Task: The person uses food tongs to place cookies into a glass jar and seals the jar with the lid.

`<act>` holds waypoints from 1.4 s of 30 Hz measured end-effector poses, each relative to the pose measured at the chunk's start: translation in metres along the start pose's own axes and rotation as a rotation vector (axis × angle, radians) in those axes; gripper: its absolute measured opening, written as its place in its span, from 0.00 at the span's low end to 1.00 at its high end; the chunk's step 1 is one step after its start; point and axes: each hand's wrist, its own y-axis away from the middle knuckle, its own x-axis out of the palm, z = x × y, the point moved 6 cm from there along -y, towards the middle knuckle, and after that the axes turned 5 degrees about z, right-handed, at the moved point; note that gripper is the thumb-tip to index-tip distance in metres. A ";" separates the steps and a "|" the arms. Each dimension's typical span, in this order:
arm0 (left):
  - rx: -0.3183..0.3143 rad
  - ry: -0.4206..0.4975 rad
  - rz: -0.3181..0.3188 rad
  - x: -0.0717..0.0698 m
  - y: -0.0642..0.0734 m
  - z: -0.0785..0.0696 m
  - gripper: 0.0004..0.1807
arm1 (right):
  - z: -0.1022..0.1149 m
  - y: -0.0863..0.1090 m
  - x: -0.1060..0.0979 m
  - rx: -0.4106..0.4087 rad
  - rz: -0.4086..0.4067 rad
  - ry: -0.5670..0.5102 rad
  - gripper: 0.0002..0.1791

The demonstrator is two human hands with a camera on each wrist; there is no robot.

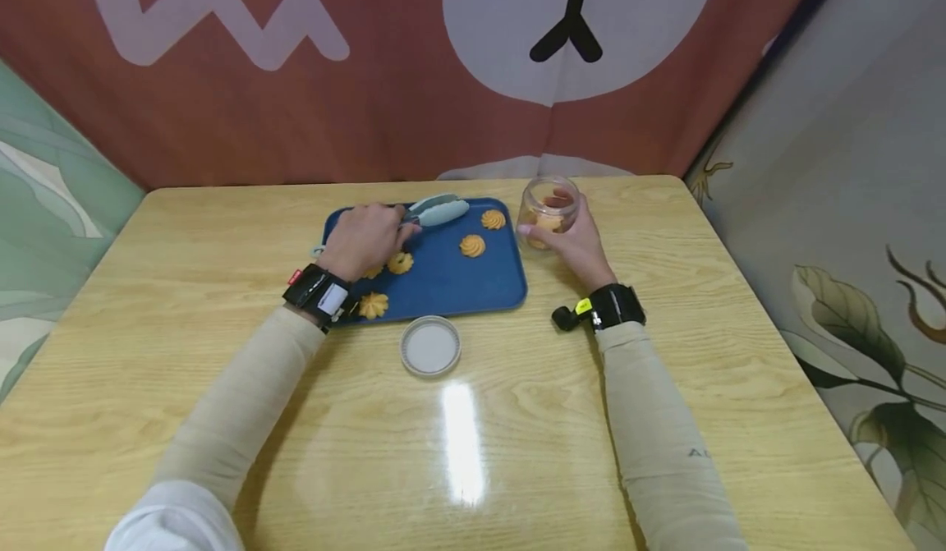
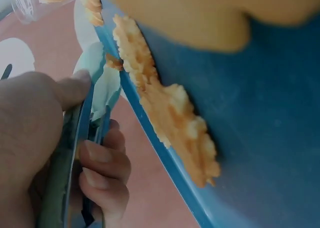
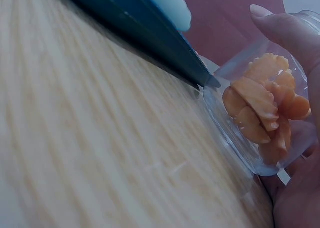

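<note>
Our left hand (image 1: 365,239) grips tongs (image 1: 442,211) over a blue tray (image 1: 443,280) of cookies (image 1: 472,245); our right hand (image 1: 578,245) grasps a clear jar (image 1: 532,204), partly filled with cookies, just beside the tray's right end. We should squeeze lightly — the cookies look crumbly — and steady the jar throughout. Its likely lid (image 1: 430,346) lies on the table (image 1: 554,452) near us.

We look across a pale wood-grain table (image 1: 355,452), its glossy top catching a bright light streak (image 1: 463,444). Behind it, we see a reddish-brown backdrop (image 1: 399,116) with a white zigzag (image 1: 269,48) and cartoon muzzle (image 1: 502,34); leaves (image 1: 850,321) decorate the greyish right side (image 1: 828,173).
</note>
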 end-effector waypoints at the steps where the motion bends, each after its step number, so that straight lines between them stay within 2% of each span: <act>1: -0.001 0.002 -0.013 0.000 0.001 0.001 0.19 | 0.000 0.000 0.001 0.004 0.003 0.002 0.48; 7: 0.011 -0.002 -0.065 -0.002 0.003 0.004 0.19 | -0.007 -0.002 0.001 0.008 0.003 -0.028 0.49; 17: 0.016 0.009 -0.063 -0.010 0.005 0.003 0.18 | 0.022 0.009 0.005 0.007 0.017 -0.021 0.44; 24: 0.051 0.027 -0.094 -0.019 0.005 -0.001 0.18 | 0.025 0.012 0.005 0.011 0.010 -0.013 0.42; 35: 0.099 0.108 -0.118 -0.040 -0.005 -0.023 0.18 | 0.023 0.011 0.006 0.012 0.018 -0.012 0.42; 42: 0.169 0.145 -0.162 -0.057 -0.015 -0.042 0.18 | 0.024 0.010 0.007 0.010 0.020 -0.013 0.42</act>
